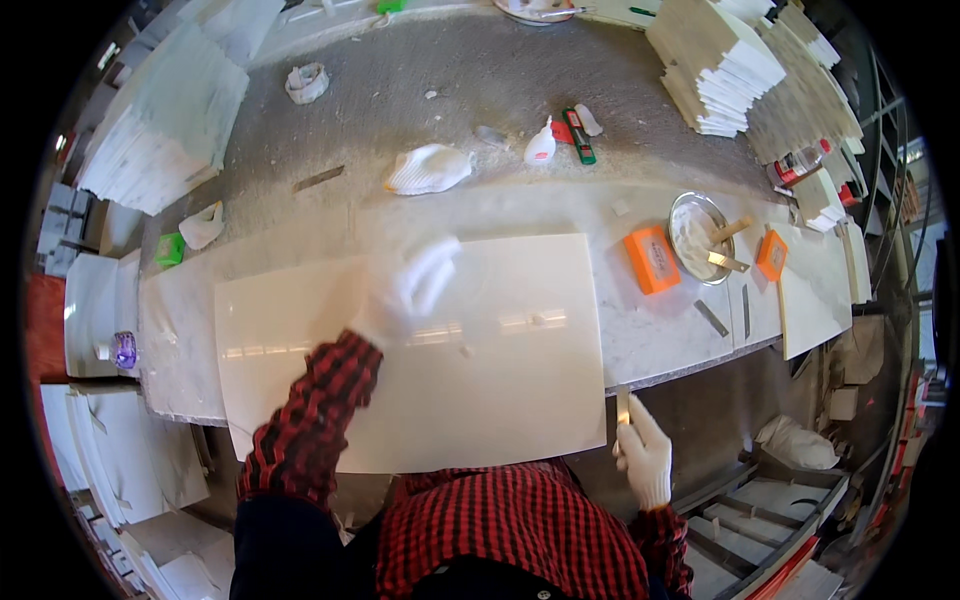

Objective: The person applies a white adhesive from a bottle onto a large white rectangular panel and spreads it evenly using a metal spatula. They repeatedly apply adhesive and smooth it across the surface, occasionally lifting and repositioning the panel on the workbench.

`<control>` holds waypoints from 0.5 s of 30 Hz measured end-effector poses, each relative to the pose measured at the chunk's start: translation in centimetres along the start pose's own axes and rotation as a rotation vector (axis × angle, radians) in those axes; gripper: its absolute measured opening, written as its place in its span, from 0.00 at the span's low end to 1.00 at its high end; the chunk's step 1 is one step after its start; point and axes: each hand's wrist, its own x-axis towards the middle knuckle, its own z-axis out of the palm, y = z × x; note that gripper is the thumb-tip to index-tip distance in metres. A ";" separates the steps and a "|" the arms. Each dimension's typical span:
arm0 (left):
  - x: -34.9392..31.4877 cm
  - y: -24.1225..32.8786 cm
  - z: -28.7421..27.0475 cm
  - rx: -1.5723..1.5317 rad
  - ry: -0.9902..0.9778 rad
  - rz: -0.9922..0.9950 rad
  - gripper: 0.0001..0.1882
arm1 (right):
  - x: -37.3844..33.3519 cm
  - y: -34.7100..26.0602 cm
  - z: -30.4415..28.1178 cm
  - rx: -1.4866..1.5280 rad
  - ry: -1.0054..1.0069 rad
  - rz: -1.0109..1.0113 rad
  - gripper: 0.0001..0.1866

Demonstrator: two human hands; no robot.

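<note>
A large glossy cream-white slab point(500, 380) lies before me and overhangs the bench's front edge. My left hand point(395, 285), in a white glove, is over its far part, smeared by motion. A blurred white shape point(432, 275) shows at its fingers; whether it is a cloth or part of the glove I cannot make out. My right hand point(645, 455), also gloved in white, is closed around a narrow putty knife point(623, 405), off the slab's right corner and just in front of the bench edge.
At right are a metal bowl point(690, 215) of white paste with tools in it, two orange boxes point(650, 260) and loose blades point(712, 318). Farther back lie a white glove point(430, 168), a small white bottle point(540, 146) and a green cutter point(580, 140). Stacked tiles point(715, 70) flank the bench.
</note>
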 end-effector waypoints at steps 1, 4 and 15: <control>-0.7 1.4 0.1 0.049 -0.033 0.137 0.14 | -1.1 0.9 0.3 0.009 0.022 0.048 0.29; -2.7 5.5 1.5 0.083 -0.184 0.340 0.16 | -3.5 2.7 1.4 0.008 0.012 0.041 0.28; -3.2 6.4 4.4 -0.057 -0.379 0.509 0.20 | -7.1 5.3 3.3 -0.024 0.084 -0.066 0.28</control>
